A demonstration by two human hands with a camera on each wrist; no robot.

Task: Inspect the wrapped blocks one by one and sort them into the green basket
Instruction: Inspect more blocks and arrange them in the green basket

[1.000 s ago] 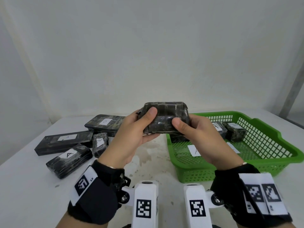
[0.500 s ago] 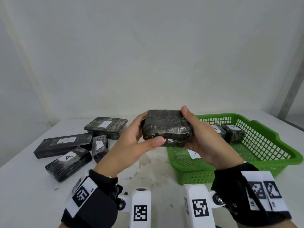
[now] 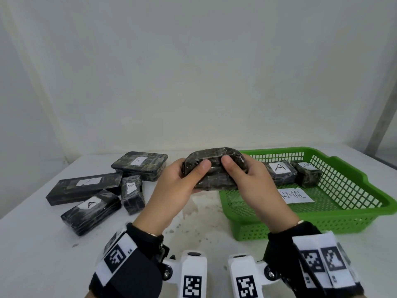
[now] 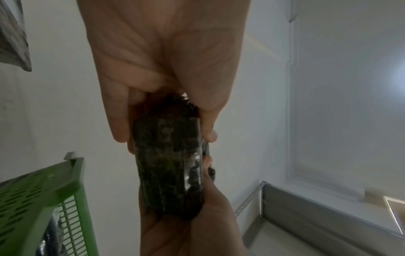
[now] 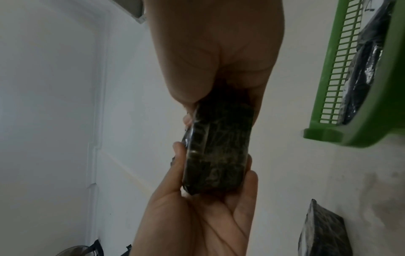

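Observation:
A dark, plastic-wrapped block (image 3: 214, 166) (image 4: 168, 166) (image 5: 219, 152) is held in the air over the table, just left of the green basket (image 3: 322, 218). My left hand (image 3: 182, 179) grips its left end, thumb on the near face. My right hand (image 3: 245, 177) grips the right end the same way, fingers hidden behind the block. Inside the basket lie two wrapped blocks, one labelled A (image 3: 279, 171) and a smaller one (image 3: 307, 171), plus a paper slip (image 3: 294, 195).
On the white table (image 3: 43, 254) at the left lie several more wrapped blocks: a flat one marked B (image 3: 139, 164), a long one (image 3: 86, 187), a small one (image 3: 132, 193) and one marked A (image 3: 91, 210). A white wall stands close behind.
The block has been turned in both hands, from its broad top face showing to an edge-on view, and both thumbs have come round to its near side. The hands sit slightly lower.

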